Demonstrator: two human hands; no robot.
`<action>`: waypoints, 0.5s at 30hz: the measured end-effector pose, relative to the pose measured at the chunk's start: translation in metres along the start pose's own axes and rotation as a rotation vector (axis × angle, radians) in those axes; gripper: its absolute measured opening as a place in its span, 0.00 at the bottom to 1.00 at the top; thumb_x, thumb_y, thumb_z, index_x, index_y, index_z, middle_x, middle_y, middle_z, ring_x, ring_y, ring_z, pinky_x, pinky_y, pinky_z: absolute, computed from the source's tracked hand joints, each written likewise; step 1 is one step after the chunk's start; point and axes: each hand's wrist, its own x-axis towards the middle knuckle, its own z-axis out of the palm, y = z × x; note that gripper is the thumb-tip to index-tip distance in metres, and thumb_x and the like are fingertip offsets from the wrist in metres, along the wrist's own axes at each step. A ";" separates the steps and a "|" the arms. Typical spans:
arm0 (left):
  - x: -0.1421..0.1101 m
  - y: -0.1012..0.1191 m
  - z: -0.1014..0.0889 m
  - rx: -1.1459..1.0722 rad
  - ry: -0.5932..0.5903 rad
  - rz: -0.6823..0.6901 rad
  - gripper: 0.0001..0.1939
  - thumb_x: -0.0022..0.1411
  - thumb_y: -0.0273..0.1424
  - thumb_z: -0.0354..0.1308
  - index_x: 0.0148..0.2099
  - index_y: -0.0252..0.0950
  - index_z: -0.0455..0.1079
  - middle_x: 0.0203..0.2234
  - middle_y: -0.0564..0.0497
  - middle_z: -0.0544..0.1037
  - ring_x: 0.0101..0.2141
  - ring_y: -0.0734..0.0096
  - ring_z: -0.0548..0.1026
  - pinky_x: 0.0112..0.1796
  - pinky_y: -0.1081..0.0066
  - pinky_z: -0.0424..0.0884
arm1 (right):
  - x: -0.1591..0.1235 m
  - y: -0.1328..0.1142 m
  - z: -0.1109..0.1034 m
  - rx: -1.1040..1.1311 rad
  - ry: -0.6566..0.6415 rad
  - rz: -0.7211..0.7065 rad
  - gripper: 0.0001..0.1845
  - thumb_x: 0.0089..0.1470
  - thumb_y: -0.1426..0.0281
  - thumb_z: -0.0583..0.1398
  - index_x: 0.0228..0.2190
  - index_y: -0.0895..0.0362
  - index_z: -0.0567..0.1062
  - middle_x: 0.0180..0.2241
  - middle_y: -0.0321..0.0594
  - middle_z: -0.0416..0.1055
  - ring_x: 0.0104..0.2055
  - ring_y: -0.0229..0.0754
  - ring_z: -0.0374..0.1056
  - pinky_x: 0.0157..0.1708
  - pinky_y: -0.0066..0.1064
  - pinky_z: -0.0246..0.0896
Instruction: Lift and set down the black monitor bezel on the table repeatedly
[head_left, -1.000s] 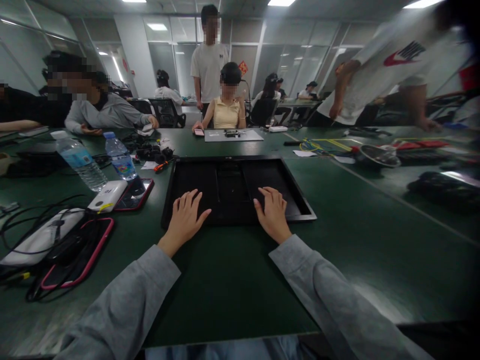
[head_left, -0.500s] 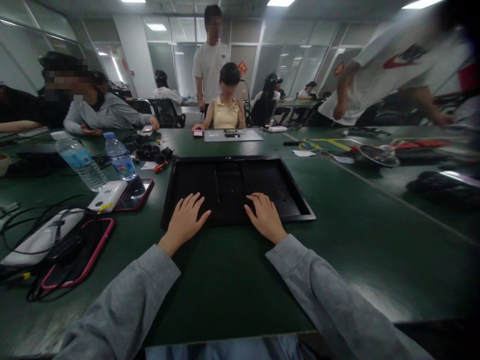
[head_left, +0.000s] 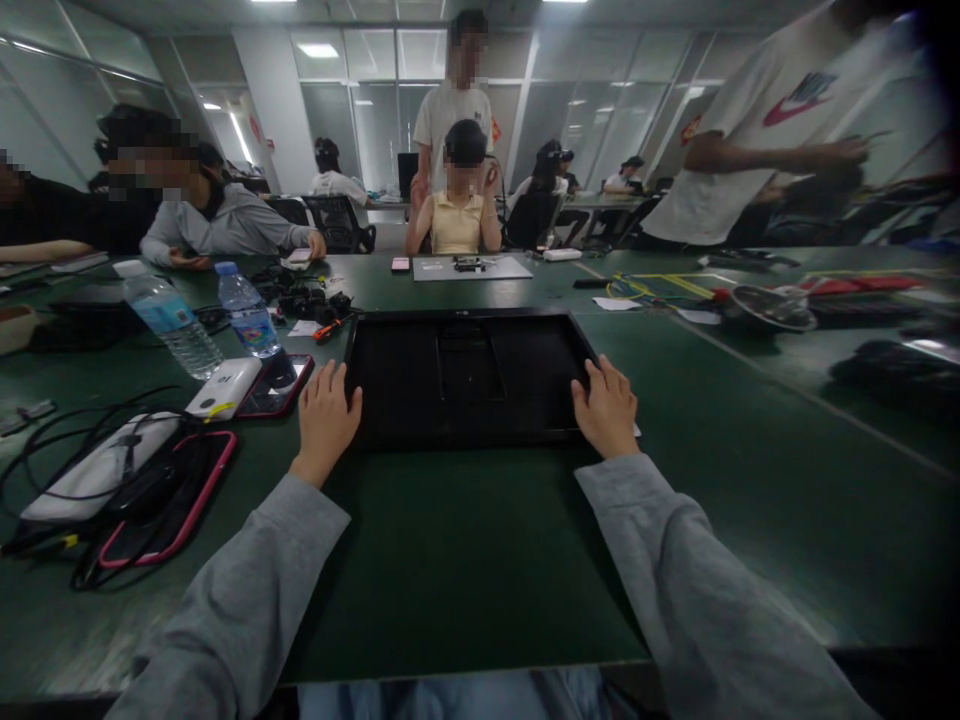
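Note:
A shallow black rectangular tray-like casing [head_left: 397, 370] with a raised rim and a recessed middle panel lies on the green table in front of me. At its left edge is my left hand [head_left: 326, 415], fingers stretched forward and thumb apart near the rim. My right hand [head_left: 606, 410] is over the right edge, its fingers spread and its thumb toward the inside. Both hands are open; whether they press on the rim I cannot tell.
Left on the green table [head_left: 465, 560] are two water bottles [head_left: 176, 325], a white power bank [head_left: 223, 388], red-edged phones [head_left: 277, 390] and tangled black cables. A metal bowl-like object [head_left: 772, 308] and yellow cables [head_left: 637, 290] lie right. Several people are around the table.
My hands have moved apart, from over the casing's near part out to its left and right edges. The standing person at right has raised a forearm. The view has shifted slightly.

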 end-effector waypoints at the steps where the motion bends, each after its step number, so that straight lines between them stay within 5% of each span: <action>1: 0.001 -0.004 0.003 0.007 -0.025 -0.035 0.31 0.71 0.41 0.45 0.70 0.30 0.58 0.68 0.36 0.61 0.68 0.48 0.58 0.63 0.51 0.58 | 0.000 0.005 0.001 -0.015 -0.015 0.022 0.32 0.65 0.58 0.48 0.64 0.57 0.63 0.67 0.57 0.57 0.67 0.63 0.54 0.61 0.63 0.53; 8: 0.010 -0.018 0.021 -0.115 -0.228 -0.119 0.38 0.71 0.45 0.46 0.72 0.24 0.49 0.67 0.30 0.62 0.66 0.46 0.61 0.63 0.52 0.60 | -0.001 0.012 0.008 -0.105 -0.152 0.039 0.39 0.64 0.54 0.48 0.67 0.65 0.58 0.70 0.63 0.51 0.70 0.66 0.51 0.64 0.60 0.50; 15: 0.013 -0.021 0.024 -0.172 -0.266 -0.165 0.36 0.71 0.44 0.47 0.72 0.27 0.50 0.63 0.30 0.68 0.62 0.44 0.69 0.59 0.51 0.65 | 0.001 0.005 0.000 -0.212 -0.252 0.078 0.38 0.66 0.56 0.45 0.68 0.67 0.57 0.71 0.60 0.47 0.71 0.61 0.48 0.65 0.54 0.50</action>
